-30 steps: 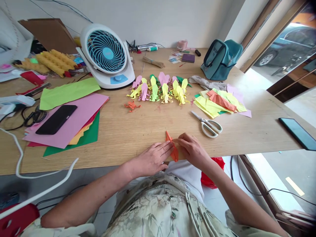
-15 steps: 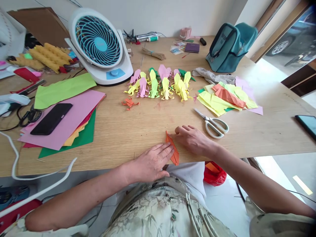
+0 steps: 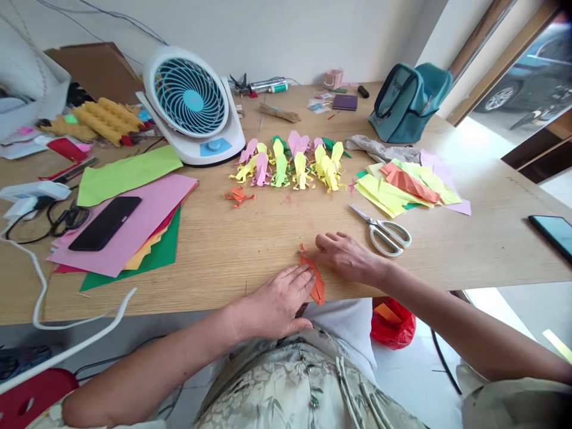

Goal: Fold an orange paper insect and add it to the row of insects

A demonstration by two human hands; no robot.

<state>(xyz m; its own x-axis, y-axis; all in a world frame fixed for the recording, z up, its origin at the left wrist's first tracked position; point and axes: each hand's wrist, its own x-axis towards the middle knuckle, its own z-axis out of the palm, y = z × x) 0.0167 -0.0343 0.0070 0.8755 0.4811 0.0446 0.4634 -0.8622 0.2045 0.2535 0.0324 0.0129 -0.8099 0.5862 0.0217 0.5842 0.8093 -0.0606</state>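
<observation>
A narrow piece of folded orange paper lies on the table near the front edge, its pointed end away from me. My left hand rests flat across its middle, fingers stretched out and thumb apart. At the far end of the paper, my right hand has its fingers curled, with the fingertips at the paper's edge; part of the paper is hidden under both hands. Scissors with white handles lie right of my right hand. A small orange folded paper figure sits farther back on the left.
Several yellow, pink and green paper figures stand in rows behind. Loose paper sheets lie at the right, coloured sheets and a phone at the left. A fan and a teal bag stand at the back.
The view has tilted up slightly, so everything sits a little lower. My right fingers have shifted slightly along the far end of the orange paper; my left hand stays pressed on it.
</observation>
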